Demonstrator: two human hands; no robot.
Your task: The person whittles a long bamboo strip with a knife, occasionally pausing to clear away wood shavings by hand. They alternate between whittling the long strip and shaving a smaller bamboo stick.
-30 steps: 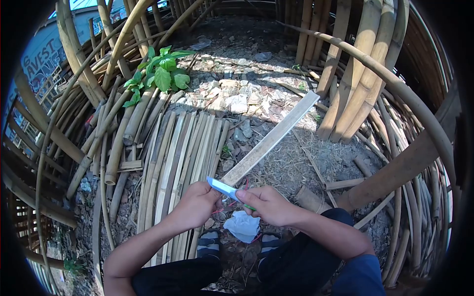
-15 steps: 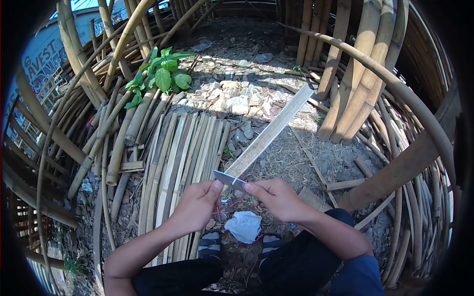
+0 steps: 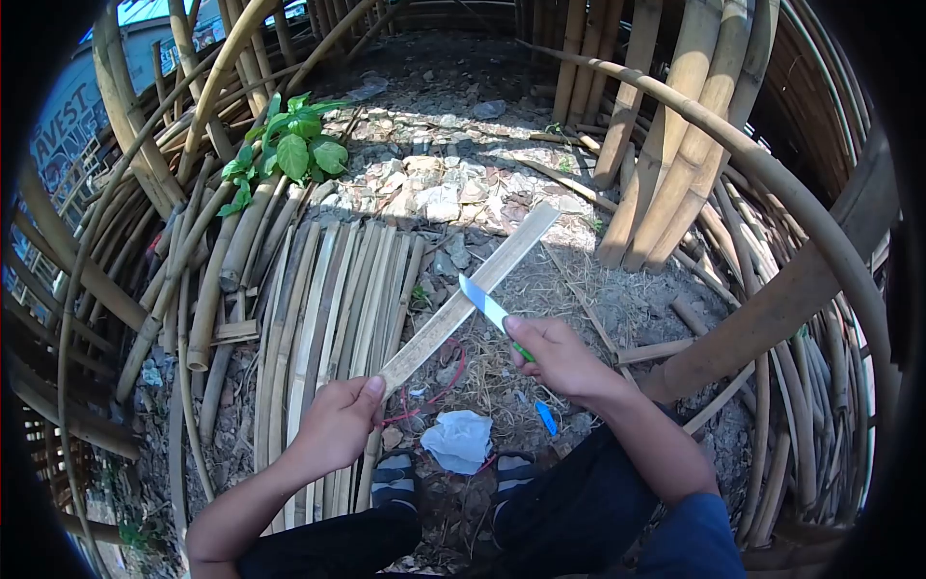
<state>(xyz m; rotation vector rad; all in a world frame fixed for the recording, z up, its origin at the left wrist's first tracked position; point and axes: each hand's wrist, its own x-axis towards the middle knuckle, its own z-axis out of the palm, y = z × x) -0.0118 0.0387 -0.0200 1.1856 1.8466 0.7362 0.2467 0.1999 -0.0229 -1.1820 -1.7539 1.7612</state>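
Note:
My left hand (image 3: pixel 340 421) is closed around the near end of a flat bamboo strip (image 3: pixel 434 333), which slants up and away to the right. In my right hand (image 3: pixel 557 357) is a knife (image 3: pixel 487 303) with a green handle, mostly covered by my fingers. Its pale blade points up and left and overlaps the strip's right edge in this view. On the ground to the left lies a row of split bamboo strips (image 3: pixel 333 318) side by side. A crumpled white plastic bag (image 3: pixel 457 442) is between my feet, with red string (image 3: pixel 446 384) just above it.
A blue object (image 3: pixel 546 418) lies right of the bag. Bamboo poles (image 3: pixel 690 145) stand at the right, and one long pole (image 3: pixel 762 154) arches across. More poles (image 3: pixel 217 241) lean at the left beside a leafy green plant (image 3: pixel 297 145). Rubble (image 3: pixel 429 188) covers the ground ahead.
My hands have moved apart. The left now grips the strip's near end lower down, while the right has drawn the knife away to the right, its blade turned up-left.

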